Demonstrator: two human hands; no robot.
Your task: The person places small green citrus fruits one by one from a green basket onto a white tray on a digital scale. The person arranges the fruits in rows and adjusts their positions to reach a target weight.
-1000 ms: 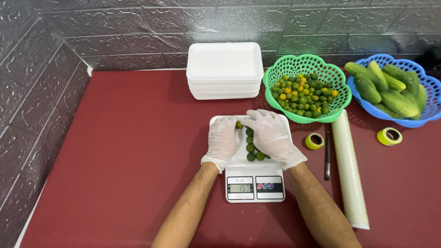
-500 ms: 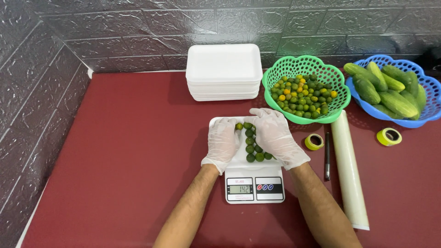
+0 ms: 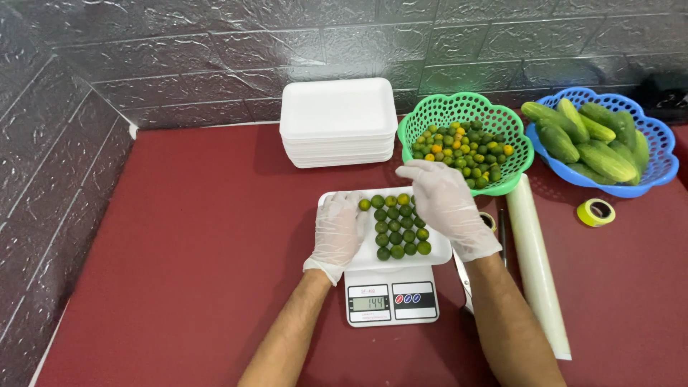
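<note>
Wall: grey stone-look tiles (image 3: 86, 107) fill the left side and the top of the frame.
Table: a dark red tabletop (image 3: 186, 236) carries everything else you see.
Tray stack: a pile of white foam trays (image 3: 337, 118) sits at upper centre, close against the wall.
Your left hand: your left hand (image 3: 337, 233), in a thin clear glove, lies flat with its fingers loosely spread on the left edge of the white foam tray (image 3: 441, 252) at centre frame; it grips nothing.
Tray on scale: that tray rests on a small white digital kitchen scale (image 3: 390, 301), just below centre, with its display lit.
Fruit: small round green citrus fruits (image 3: 398, 226) lie in neat rows in the right half of the tray, between your two hands.
Your right hand: your right hand (image 3: 444, 204), also gloved, hovers over the tray's right side, fingers part-spread and reaching left above the top row; you hold nothing that shows.
Green basket: a green plastic lattice basket (image 3: 466, 140) of the same fruits, green and orange, stands just right of centre, above your right hand.
Film roll: a long roll of clear wrap (image 3: 537, 265) lies right of the scale.
Tape: a yellow-green tape roll (image 3: 595, 212) sits towards the right.
Blue basket: a blue plastic basket (image 3: 659, 165) of cucumbers (image 3: 588, 140) fills the upper right.
</note>
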